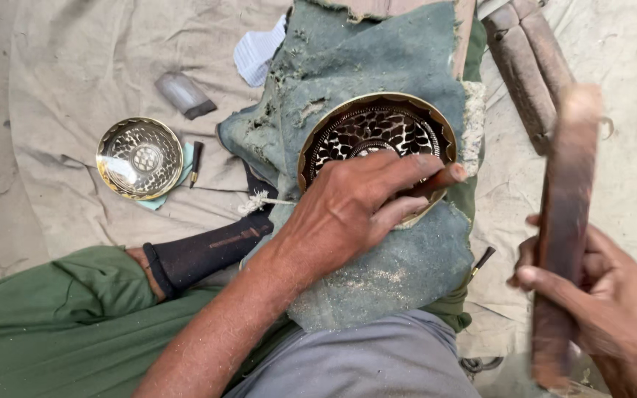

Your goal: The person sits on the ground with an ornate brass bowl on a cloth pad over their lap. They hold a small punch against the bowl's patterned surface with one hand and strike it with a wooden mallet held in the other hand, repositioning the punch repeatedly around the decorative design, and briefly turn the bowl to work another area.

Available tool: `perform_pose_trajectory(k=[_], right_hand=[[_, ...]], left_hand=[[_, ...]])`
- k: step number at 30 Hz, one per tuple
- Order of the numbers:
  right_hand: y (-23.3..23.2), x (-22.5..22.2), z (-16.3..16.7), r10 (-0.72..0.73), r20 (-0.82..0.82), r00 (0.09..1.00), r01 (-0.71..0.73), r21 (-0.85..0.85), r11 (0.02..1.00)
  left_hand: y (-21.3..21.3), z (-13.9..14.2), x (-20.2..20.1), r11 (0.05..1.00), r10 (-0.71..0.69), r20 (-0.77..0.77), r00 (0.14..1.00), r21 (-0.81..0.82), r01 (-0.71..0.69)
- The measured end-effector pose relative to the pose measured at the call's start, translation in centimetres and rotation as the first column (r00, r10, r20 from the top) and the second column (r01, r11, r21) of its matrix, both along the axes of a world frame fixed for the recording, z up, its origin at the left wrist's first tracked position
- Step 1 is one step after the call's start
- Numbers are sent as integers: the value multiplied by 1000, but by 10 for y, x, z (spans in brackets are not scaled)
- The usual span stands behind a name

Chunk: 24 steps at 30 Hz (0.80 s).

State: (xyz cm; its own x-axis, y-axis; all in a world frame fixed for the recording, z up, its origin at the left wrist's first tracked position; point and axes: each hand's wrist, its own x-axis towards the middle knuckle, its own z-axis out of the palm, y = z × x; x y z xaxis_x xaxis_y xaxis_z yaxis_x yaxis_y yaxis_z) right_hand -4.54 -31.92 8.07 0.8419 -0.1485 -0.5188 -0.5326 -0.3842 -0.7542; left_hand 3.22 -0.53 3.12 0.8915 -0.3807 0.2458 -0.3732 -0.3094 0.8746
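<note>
Brass bowl (377, 133): round, scalloped rim, pierced dark pattern inside; it is seated on a frayed green cloth (377, 66) over the lap, toward the cloth's top edge. Its lower half is covered by the left hand (355, 203), fingers pressed together, pinching a thin tool (444, 178) against the rim. A blurred wooden mallet (565, 221) is gripped upright in the closed right hand (599, 295). A second shiny bowl (140, 158) is seen well apart on the dusty canvas (60, 74), with a small chisel (196, 162) beside it.

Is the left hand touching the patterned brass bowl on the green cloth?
Touching. The head view shows the left hand lying across the brass bowl's lower rim, no gap visible.
</note>
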Motion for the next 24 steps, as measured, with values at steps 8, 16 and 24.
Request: perform_pose_trajectory(k=[8,16,24], right_hand=[[-13,-3,5,18,94,995,-29,123,992],[-10,0,31,208,-303,930,-357,-612,705],[-13,-4,37,316,-401,860,-508,-731,455]], left_hand=[[1,-8,7,995,-75,18,997,-67,76],[-2,-12,19,973,-217,83,973,95,209],[-5,-12,20,969,-231,95,968,106,221]])
